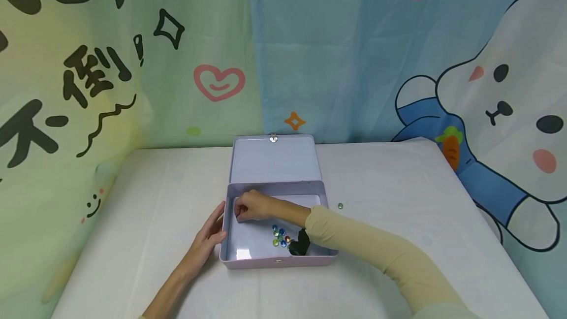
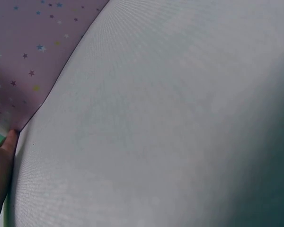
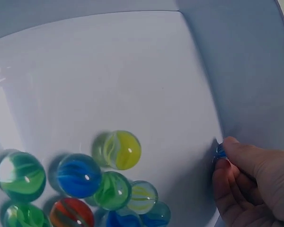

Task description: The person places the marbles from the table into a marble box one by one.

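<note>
A shallow metal box stands with its lid swung back. In the right wrist view, my right hand pinches a blue glass marble between thumb and fingers, low beside the box's side wall. The head view has that right hand inside the box at its left side. Several glass marbles, blue, green, yellow and orange-red, lie loose on the box floor. My left hand rests with extended fingers against the outside of the left wall. Only part of the left hand shows in the left wrist view, touching the star-patterned box.
One green marble lies on the white tablecloth right of the box. A black object sits below the right sleeve's cuff, over the box. Behind the table hangs a printed curtain.
</note>
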Tool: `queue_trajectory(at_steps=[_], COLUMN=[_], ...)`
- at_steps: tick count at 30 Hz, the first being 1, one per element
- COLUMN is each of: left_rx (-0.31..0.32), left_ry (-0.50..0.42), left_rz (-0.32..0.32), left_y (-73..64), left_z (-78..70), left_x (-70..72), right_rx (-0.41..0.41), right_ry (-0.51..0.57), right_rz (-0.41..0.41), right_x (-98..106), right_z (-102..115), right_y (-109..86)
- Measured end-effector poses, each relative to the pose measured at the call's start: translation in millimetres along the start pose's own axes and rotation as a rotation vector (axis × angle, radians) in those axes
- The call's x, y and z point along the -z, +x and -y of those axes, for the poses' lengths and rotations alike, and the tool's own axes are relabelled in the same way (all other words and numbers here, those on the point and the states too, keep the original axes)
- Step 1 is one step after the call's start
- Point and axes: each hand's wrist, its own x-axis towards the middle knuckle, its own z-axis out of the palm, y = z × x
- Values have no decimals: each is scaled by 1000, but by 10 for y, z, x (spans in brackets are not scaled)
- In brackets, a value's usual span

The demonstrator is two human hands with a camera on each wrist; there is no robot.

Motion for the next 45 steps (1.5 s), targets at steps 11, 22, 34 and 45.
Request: queue_trajectory(at_steps=[11, 22, 34, 45], left_rx=[-9, 24, 22, 11], left_ry=[0, 13, 12, 45], left_rz=[5, -11, -22, -4], left_y=[3, 9, 5, 2], left_z=[11, 6, 21, 5], left_x=[4, 0, -20, 9], right_rx=[14, 31, 60, -97], right_ry=[11, 66, 172, 345], right_rz=[-36, -51, -120, -413], right_x=[21, 269, 581, 702], right_z=[1, 105, 57, -275], right_y=[-8, -151, -695, -1383])
